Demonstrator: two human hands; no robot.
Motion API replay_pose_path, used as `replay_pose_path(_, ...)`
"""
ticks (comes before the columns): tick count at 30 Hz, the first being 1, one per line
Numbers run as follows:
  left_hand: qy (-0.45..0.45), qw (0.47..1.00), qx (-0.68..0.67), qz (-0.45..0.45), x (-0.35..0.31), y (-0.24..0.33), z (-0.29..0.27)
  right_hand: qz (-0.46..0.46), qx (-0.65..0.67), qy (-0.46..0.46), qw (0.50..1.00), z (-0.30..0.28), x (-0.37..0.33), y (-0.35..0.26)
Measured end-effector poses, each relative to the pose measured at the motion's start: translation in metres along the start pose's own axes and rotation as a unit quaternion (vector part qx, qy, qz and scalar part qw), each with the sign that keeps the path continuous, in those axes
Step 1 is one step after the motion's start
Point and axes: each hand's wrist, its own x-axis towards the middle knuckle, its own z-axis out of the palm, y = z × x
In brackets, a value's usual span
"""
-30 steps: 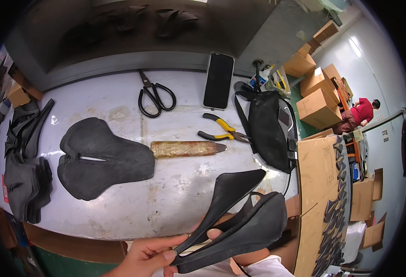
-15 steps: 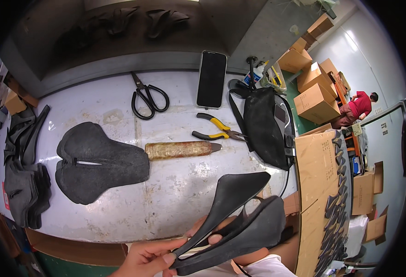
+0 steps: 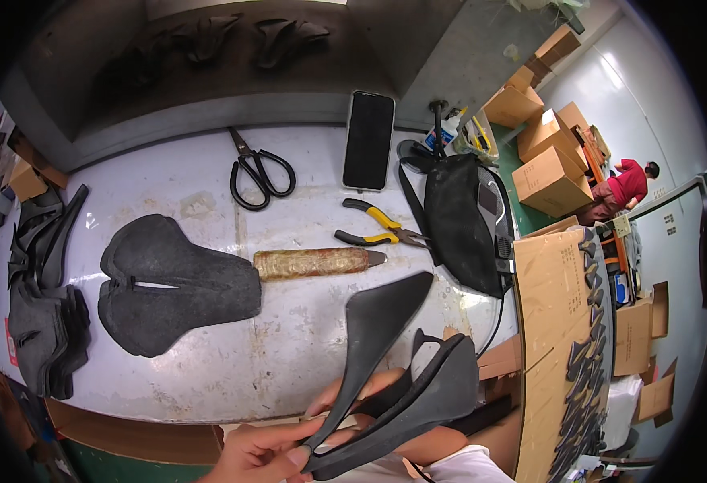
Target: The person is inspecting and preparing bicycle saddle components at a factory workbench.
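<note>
1. Holding black saddle-shaped piece (image 3: 422,414) over near edge of table (image 3: 305,346), right of centre; 2 wings spread in a V, gap between.
2. Pinching narrow end in left hand (image 3: 257,452), thumb over fingers; in that grip, no opening beyond the piece's own thickness.
3. Reaching behind and between wings with right hand (image 3: 379,381); mostly hidden, so cannot tell how far closed in grip or how firmly supporting.
4. Close by on table: wrapped-handle tool (image 3: 313,262) with bare tip, just beyond upper wing; also yellow-and-black pliers (image 3: 389,224), a little farther off.
5. Possible trouble 1: slip at narrow end, from a slackened left pinch.
6. Possible trouble 2: crease or split where wings meet, from overspreading.
7. Possible trouble 3: scratched upper wing, from swinging too near bare tip.
</note>
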Motion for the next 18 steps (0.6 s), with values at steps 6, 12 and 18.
replay_pose_path(6, -0.009, 0.995, 0.072, 0.067, 0.0, 0.001, 0.005, -0.222, 0.13, 0.042, 0.965, 0.002, 0.001, 0.058)
replay_pose_path(12, -0.003, 0.993, 0.117, 0.033, -0.002, 0.005, 0.008, -0.096, 0.077, -0.008, 0.992, -0.01, -0.004, 0.051)
replay_pose_path(18, 0.058, 0.969, 0.116, 0.209, 0.003, -0.025, -0.021, 0.004, 0.014, -0.078, 0.997, 0.006, 0.001, 0.014)
